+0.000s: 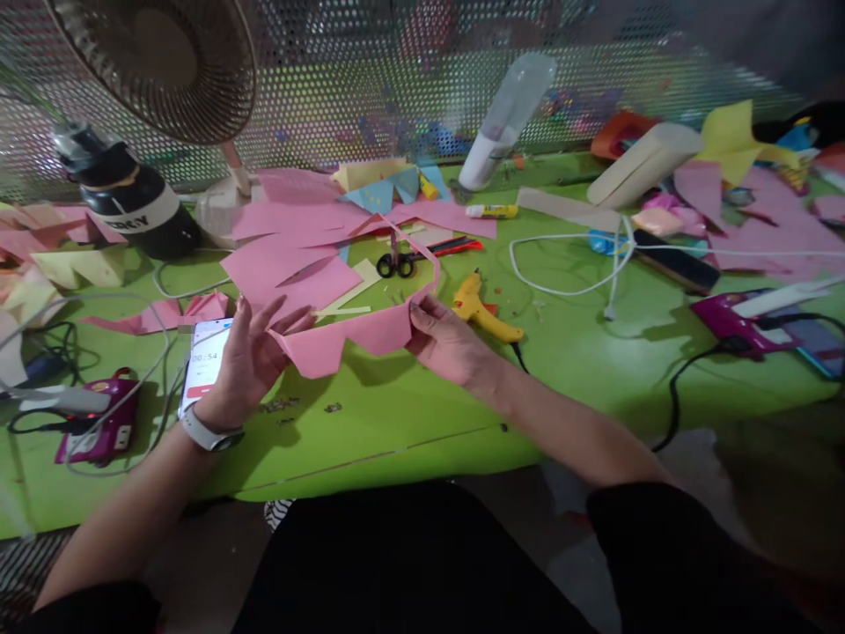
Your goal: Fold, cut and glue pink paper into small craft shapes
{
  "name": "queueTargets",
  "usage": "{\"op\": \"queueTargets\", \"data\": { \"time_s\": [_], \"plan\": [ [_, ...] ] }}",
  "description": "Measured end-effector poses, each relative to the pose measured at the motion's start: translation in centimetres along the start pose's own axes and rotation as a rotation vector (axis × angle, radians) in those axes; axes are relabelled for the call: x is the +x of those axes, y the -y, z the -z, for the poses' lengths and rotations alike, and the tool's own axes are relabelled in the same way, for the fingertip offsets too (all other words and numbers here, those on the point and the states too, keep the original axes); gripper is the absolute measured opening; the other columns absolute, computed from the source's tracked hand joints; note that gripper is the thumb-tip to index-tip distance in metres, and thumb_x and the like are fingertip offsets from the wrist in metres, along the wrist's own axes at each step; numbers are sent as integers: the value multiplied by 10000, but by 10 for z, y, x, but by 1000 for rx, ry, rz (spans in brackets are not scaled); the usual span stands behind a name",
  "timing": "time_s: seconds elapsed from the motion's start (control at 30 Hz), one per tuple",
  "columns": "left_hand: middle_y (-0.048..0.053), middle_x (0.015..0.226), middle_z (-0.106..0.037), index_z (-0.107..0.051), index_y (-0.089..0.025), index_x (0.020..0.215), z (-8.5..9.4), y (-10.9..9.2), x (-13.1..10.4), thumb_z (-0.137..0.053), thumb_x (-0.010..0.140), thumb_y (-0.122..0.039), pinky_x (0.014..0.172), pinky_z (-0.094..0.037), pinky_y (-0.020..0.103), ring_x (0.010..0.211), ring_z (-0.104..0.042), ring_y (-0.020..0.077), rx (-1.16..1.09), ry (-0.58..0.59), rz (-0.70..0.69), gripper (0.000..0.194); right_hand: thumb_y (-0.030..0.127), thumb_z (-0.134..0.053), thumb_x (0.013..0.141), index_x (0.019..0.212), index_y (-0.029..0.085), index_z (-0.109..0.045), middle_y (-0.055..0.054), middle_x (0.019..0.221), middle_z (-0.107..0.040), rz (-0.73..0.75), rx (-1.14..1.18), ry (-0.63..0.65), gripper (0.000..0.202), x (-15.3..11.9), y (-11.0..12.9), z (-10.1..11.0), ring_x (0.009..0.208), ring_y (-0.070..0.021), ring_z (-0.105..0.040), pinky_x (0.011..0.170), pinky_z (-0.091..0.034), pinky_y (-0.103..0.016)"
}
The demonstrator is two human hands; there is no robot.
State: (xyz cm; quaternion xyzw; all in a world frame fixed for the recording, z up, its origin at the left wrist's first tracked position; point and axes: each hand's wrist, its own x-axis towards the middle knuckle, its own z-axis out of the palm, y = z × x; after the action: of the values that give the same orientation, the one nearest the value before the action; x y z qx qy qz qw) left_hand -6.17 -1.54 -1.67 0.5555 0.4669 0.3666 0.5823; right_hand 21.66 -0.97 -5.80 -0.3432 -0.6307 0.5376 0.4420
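Observation:
A pink paper cutout shaped like glasses [379, 333], with two lens-like flaps, is held over the table. My right hand [445, 339] pinches its right end between thumb and fingers. A thin pink strip rises from that end and bends back to the left. At the cutout's left end my left hand [254, 348] has its fingers spread, palm toward the paper; whether it touches the paper I cannot tell. Behind the cutout lie black-handled scissors [394, 264] and pink paper sheets [297, 273]. A yellow glue gun [485, 310] rests just beyond my right hand.
A phone [203, 361] with a timer lies behind my left wrist. Purple power strips [99, 421] with cables sit at both sides. A glue stick [492, 211], a dark bottle [135, 198], a fan [158, 62] and a clear bottle [508, 119] stand or lie farther back.

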Motion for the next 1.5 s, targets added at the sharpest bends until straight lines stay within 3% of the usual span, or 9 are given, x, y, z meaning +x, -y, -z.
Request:
{"op": "queueTargets", "data": {
  "time_s": [0.1,0.2,0.3,0.5,0.73,0.97,1.23,1.37,1.5],
  "plan": [
    [157,1364,-582,-418,-199,1411,-2,4,-1,-339,902,-731,918,-548,440,1180,-612,277,-284,-68,49,740,500,-583,899,1114,267,-584,-18,1081,-723,-133,340,-91,317,2,-8,-3,1016,-186,-670,826,-572,-357],
    [74,1202,-690,-514,-238,1318,-4,11,-2,-702,849,-400,849,-563,306,1060,-664,191,-546,-76,82,530,400,-800,728,914,271,-645,49,913,-732,-287,675,-238,274,2,-4,-8,927,-145,-676,815,-556,-288],
    [20,1050,-732,-561,-242,1263,-5,15,-2,-732,811,-138,822,-564,238,1009,-674,146,-685,-131,81,493,390,-830,693,844,258,-669,45,859,-728,-380,776,-282,257,2,0,-10,869,-133,-671,787,-550,-265],
    [1,949,-721,-641,-210,1123,-6,6,-1,-622,885,-75,689,-579,144,780,-680,78,-790,-279,137,274,408,-774,741,1036,232,-679,-29,956,-730,-427,643,-237,357,1,3,-12,878,-167,-673,845,-545,-320],
    [22,970,-716,-664,-159,1088,-6,8,-1,-604,891,-52,587,-554,82,705,-658,42,-792,-313,159,232,318,-749,776,1417,326,-460,-3,1007,-698,-381,359,-175,703,-3,10,-10,959,-170,-656,986,-501,-394],
    [-10,1002,-715,-711,-197,1027,-4,13,-2,-651,881,-94,606,-545,89,747,-641,45,-776,-305,165,189,393,-744,783,1233,276,-666,-37,1050,-711,-349,111,-132,471,-7,5,-8,950,-157,-633,906,-535,-357],
    [-9,878,-725,-703,-192,1009,-8,14,-2,-640,888,-98,576,-564,120,635,-634,53,-808,-245,203,166,449,-600,897,1233,287,-666,-41,1303,-646,-237,-116,-128,379,-8,11,-8,1189,-207,-594,1030,-473,-397],
    [-2,937,-737,-680,-180,1012,-10,15,-2,-642,882,-80,629,-576,143,696,-663,66,-834,-230,198,169,472,-540,926,1254,266,-656,-54,1299,-647,-211,-198,-124,404,-9,10,-9,1178,-228,-602,1007,-490,-417],
    [-28,766,-697,-665,-166,948,-10,16,-4,-697,838,-95,594,-567,153,623,-639,68,-826,-200,185,134,474,-505,942,1248,257,-656,-57,1260,-668,-178,-237,-135,404,-10,10,-10,1174,-220,-600,1008,-484,-404]
  ]
}}
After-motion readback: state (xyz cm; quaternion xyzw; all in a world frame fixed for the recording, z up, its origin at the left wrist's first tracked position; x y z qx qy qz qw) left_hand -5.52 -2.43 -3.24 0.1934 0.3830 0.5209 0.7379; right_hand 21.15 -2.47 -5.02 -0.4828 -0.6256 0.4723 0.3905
